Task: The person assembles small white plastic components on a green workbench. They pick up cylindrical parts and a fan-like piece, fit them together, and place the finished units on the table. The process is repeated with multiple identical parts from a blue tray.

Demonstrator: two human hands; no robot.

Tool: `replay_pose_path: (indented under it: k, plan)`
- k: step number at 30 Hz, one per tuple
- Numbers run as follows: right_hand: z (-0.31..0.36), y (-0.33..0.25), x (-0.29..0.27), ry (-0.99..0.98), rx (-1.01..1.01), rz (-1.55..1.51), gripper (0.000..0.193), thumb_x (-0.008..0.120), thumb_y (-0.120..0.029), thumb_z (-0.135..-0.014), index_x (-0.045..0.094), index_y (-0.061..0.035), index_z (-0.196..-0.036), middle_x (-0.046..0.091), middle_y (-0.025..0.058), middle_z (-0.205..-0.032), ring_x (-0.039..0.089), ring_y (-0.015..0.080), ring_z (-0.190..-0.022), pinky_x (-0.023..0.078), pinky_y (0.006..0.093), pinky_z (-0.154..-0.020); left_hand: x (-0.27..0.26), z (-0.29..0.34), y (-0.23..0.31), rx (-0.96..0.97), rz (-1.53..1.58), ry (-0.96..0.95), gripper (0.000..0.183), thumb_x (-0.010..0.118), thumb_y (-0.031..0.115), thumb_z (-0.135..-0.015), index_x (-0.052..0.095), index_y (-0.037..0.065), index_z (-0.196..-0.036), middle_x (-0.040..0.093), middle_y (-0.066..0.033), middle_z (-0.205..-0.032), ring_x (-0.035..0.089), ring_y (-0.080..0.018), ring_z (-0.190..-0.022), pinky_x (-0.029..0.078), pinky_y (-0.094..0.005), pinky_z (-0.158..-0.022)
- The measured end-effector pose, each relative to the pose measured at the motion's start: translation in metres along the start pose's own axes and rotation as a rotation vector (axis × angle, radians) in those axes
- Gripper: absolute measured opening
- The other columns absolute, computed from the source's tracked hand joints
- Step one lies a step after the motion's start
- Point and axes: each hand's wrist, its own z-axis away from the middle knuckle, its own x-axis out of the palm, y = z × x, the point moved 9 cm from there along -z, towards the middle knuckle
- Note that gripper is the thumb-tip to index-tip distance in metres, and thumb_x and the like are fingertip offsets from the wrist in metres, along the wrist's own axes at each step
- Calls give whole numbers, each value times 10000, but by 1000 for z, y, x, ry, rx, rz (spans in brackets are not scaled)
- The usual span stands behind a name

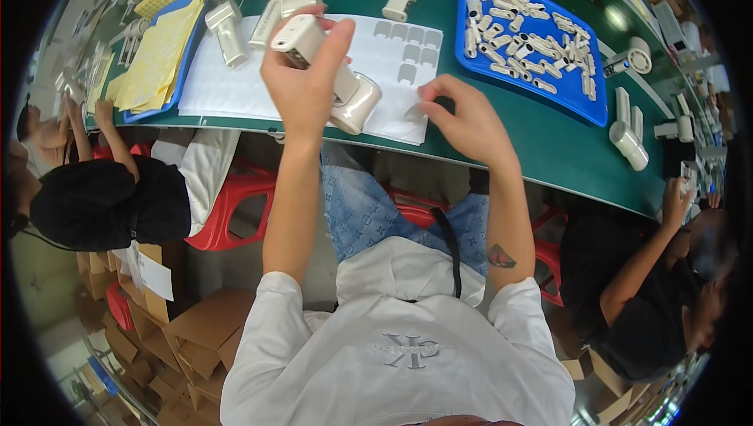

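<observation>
My left hand (307, 73) is wrapped round a glossy white handheld device (359, 106) with a long handle and a barrel-shaped head, like a small hair dryer or fan. It is tilted above the white paper, its handle end up and its head toward me. My right hand (468, 116) is closed in a pinch at the paper's right edge. Whatever lies between its thumb and finger is too small to make out. Just beyond it, grey rounded stickers (408, 74) sit in rows on a white sheet (384, 121).
Similar white devices (227, 32) stand or lie on the green table (541, 147). At the right, a blue tray (468, 73) holds many small white parts. Yellow sheets (161, 57) fill another blue tray at the left. People (94, 198) sit on both sides, with cartons (205, 324) behind.
</observation>
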Motion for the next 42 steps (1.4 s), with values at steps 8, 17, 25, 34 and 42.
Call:
replay_pose_path:
  k: [8, 17, 25, 34, 42]
  plan:
    - [29, -24, -43, 255, -79, -762, 155, 679, 49, -854, 618, -2, -987, 655, 59, -935, 598, 99, -845, 472, 232, -753, 49, 34, 1, 90, -97, -674, 387, 788, 41, -719, 684, -2, -1089, 696, -104, -980, 664, -191, -927, 517, -309, -822]
    - [37, -76, -30, 289, -298, -722, 290, 714, 112, -791, 608, 49, -1054, 655, 102, -999, 621, 141, -893, 503, 281, -833, 59, 54, -12, 183, -185, -659, 300, 853, 99, -627, 650, 68, -845, 673, -46, -803, 639, -174, -699, 491, -275, -630]
    - [35, -69, -11, 327, -287, -694, 258, 720, 97, -797, 636, 50, -1036, 676, 120, -1024, 637, 138, -899, 507, 279, -857, 58, 58, -16, 177, -215, -554, 327, 846, 111, -577, 684, 69, -858, 679, -61, -785, 654, -202, -703, 506, -290, -630]
    - [39, -71, -9, 406, -397, -624, 255, 734, 97, -780, 639, 29, -1007, 678, 155, -1025, 640, 208, -987, 509, 311, -862, 58, 57, -18, 161, -165, -541, 332, 860, 127, -594, 684, 61, -868, 691, -68, -800, 664, -201, -694, 520, -281, -633]
    - [40, -73, -6, 416, -415, -585, 243, 735, 98, -777, 643, 21, -989, 675, 165, -1023, 636, 201, -975, 496, 285, -805, 57, 57, -21, 141, -158, -544, 338, 865, 132, -592, 675, 62, -862, 690, -68, -791, 665, -200, -690, 520, -280, -628]
